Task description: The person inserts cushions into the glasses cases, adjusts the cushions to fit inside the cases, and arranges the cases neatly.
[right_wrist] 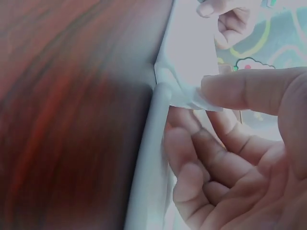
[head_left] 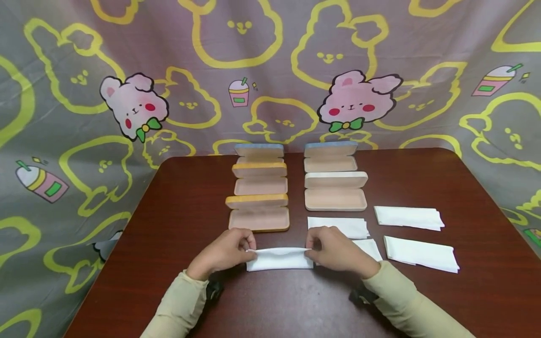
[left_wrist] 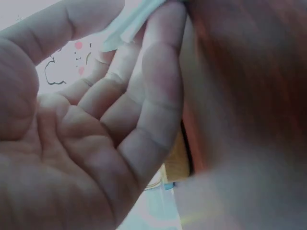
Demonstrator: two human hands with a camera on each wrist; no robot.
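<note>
Now, by the left hand [head_left: 226, 251], one end of a folded white cloth [head_left: 280, 260] is being pinched between thumb and fingertips, the remaining fingers bent loosely inward. By the right hand [head_left: 334, 251], the opposite end is gripped in the same way, thumb laid on top and fingers bent beneath, as is shown by the right wrist view. So: two hands, one cloth, stretched level between them at the near side of the brown table [head_left: 169, 220]. Each wrist is covered by a pale sleeve, two in all, the left sleeve [head_left: 181, 300] and the right sleeve [head_left: 401, 291], and a dark device is seen under each.

Moving outward, four more folded cloths are counted. Two are set just beyond the right hand, the farther cloth [head_left: 351, 226] and the nearer cloth [head_left: 369, 248], both partly hidden by it. Another two are laid farther right, the upper one [head_left: 409, 218] and the lower one [head_left: 421, 253], a little apart.

Beyond these, five cases are lined up with lids raised. Three are ranked on the left: a blue case [head_left: 259, 150], then two yellow-orange ones, the middle case [head_left: 259, 185] and the front case [head_left: 258, 219]. Two are ranked on the right: a second blue case [head_left: 330, 164] and a white case [head_left: 336, 199].

Behind it all, a patterned curtain [head_left: 270, 84] is hung, two pink bunny heads printed on it.
</note>
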